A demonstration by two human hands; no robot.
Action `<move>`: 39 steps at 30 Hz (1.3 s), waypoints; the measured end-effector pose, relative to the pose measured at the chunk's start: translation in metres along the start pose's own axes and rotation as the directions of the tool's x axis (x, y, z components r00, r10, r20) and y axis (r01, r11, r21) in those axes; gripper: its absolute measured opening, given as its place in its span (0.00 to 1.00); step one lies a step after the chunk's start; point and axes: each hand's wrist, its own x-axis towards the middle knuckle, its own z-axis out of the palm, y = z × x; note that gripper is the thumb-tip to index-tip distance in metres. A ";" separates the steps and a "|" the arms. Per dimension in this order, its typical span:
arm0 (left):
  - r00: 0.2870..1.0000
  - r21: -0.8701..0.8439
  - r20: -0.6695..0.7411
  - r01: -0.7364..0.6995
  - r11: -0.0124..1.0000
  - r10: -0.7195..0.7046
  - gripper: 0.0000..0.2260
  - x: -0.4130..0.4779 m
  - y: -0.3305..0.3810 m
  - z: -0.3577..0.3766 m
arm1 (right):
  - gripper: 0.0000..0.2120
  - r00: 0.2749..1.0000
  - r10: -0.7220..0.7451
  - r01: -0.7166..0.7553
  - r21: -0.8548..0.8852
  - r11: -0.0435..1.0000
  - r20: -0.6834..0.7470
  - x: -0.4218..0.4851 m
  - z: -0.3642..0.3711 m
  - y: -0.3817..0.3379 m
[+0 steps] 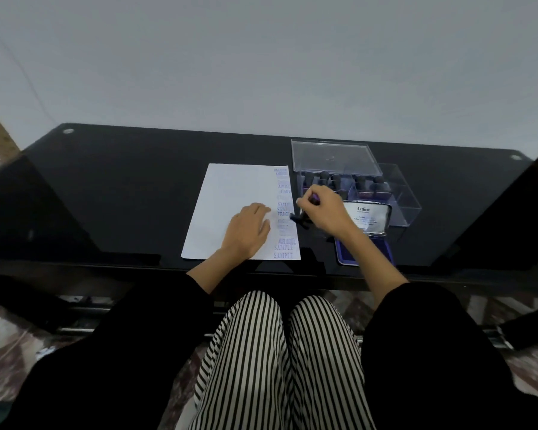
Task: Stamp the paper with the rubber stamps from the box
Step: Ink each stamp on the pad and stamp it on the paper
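A white paper (230, 193) lies on the black glass table, with a column of purple stamp prints down its right edge. My left hand (249, 232) rests flat on the paper's lower middle. My right hand (323, 209) grips a dark rubber stamp (298, 219) just past the paper's right edge, the stamp tilted near the table. A clear plastic box (407, 197) behind my right hand holds several black-handled stamps (359, 184). An open ink pad (367, 246) with its silver lid raised sits in front of the box, partly hidden by my right forearm.
The box's clear lid (333, 156) lies behind the stamps. The black table (121, 187) stretches left of the paper and ends at a grey wall. My knees in striped trousers sit below the front edge.
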 end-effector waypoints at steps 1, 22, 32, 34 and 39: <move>1.000 -0.006 -0.010 -0.008 1.000 0.008 0.16 0.005 0.004 -0.004 | 0.10 1.000 -0.007 0.007 0.018 1.000 0.015 0.002 -0.009 -0.003; 0.983 -0.072 0.111 -0.141 0.987 0.149 0.22 0.112 0.059 -0.003 | 0.16 0.964 0.158 -0.083 -0.320 0.944 0.214 0.093 -0.073 0.025; 0.983 -0.100 0.121 -0.129 0.987 0.141 0.22 0.116 0.051 0.022 | 0.12 0.989 0.117 -0.048 -0.553 0.832 0.090 0.095 -0.047 0.049; 0.983 -0.098 0.119 -0.128 0.987 0.139 0.21 0.115 0.051 0.022 | 0.12 0.994 0.089 -0.042 -0.560 0.827 0.057 0.091 -0.044 0.050; 0.983 -0.106 0.120 -0.125 0.987 0.137 0.21 0.114 0.051 0.022 | 0.12 1.000 -0.003 0.002 -0.547 0.837 -0.001 0.077 -0.036 0.056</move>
